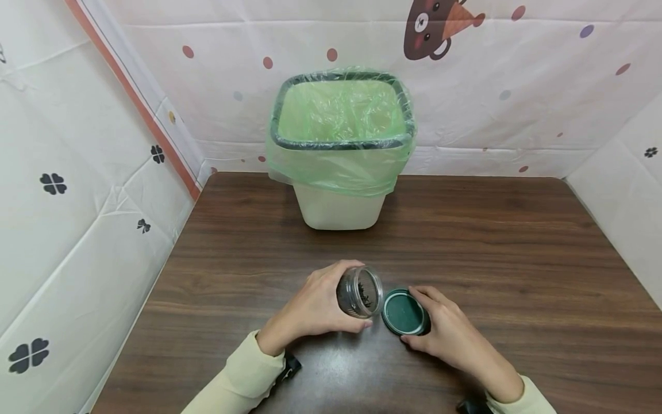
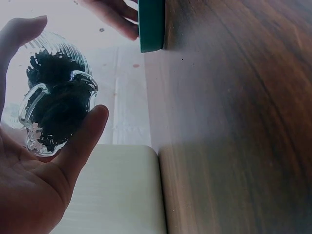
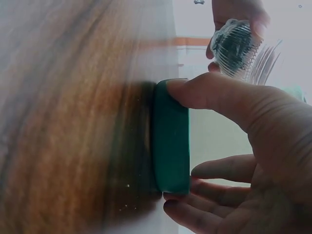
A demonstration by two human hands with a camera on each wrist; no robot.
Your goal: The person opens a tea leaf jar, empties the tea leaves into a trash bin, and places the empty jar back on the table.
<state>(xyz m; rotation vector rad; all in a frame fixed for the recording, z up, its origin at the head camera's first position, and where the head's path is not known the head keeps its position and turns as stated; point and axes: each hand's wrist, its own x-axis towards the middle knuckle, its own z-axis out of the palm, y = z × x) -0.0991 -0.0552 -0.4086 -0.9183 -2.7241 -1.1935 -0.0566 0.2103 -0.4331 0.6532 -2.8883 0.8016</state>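
My left hand (image 1: 326, 305) grips a clear ribbed glass jar (image 1: 351, 296) with its fingers and thumb wrapped round the sides. Tilted, the jar has its uncovered mouth turned up and to the right. Dark, dry, leaf-like bits (image 2: 61, 107) fill part of it. To the right, my right hand (image 1: 445, 328) pinches a round green lid (image 1: 403, 312) between thumb and fingers at its edge. The lid's inner side, with a pale ring, faces up, and in the right wrist view it sits right at the tabletop. Jar mouth and lid are side by side.
A pale bin (image 1: 338, 210) stands at the table's back edge, its dark rim covered by a green plastic bag (image 1: 341, 167). Brown wood grain marks the table (image 1: 491, 247). Printed cloth (image 1: 496, 115) hangs behind and along both sides. Small crumbs (image 3: 126, 197) lie near the lid.
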